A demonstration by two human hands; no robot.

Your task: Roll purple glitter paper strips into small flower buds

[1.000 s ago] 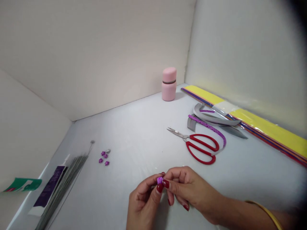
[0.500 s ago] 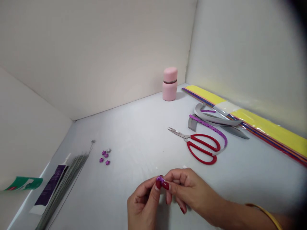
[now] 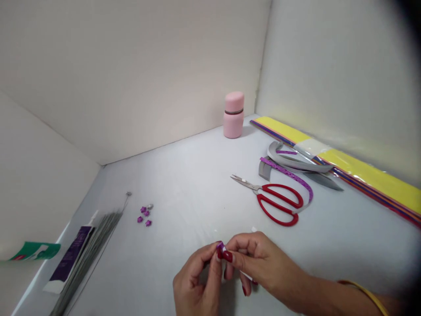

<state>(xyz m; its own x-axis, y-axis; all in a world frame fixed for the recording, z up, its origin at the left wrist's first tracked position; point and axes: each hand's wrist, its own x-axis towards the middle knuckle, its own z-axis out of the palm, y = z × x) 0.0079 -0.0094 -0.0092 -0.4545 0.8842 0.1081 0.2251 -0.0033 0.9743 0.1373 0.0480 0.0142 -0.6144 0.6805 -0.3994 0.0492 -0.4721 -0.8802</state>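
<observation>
A small folded purple paper strip (image 3: 220,246) with a white underside is pinched between both hands at the front of the table. My left hand (image 3: 201,276) is closed on it with thumb and forefinger. From the other side, the thumb and forefinger of my right hand (image 3: 255,259) grip the same strip, close against the left fingertips. Part of the strip is hidden behind the nails and fingers. Several small purple paper stars (image 3: 147,213) lie to the left, beside a silvery one (image 3: 150,206).
Red-handled scissors (image 3: 278,204) lie beyond my right hand. Behind them are a purple strip (image 3: 289,174), grey strips (image 3: 297,165) and a long yellow-topped pack (image 3: 368,173). A pink flask (image 3: 233,115) stands at the back. Grey wires (image 3: 95,250) and a purple-white tube (image 3: 72,254) lie left.
The fingers have shifted slightly around the purple strip, and its white underside now shows more. The other things on the table have stayed in place.
</observation>
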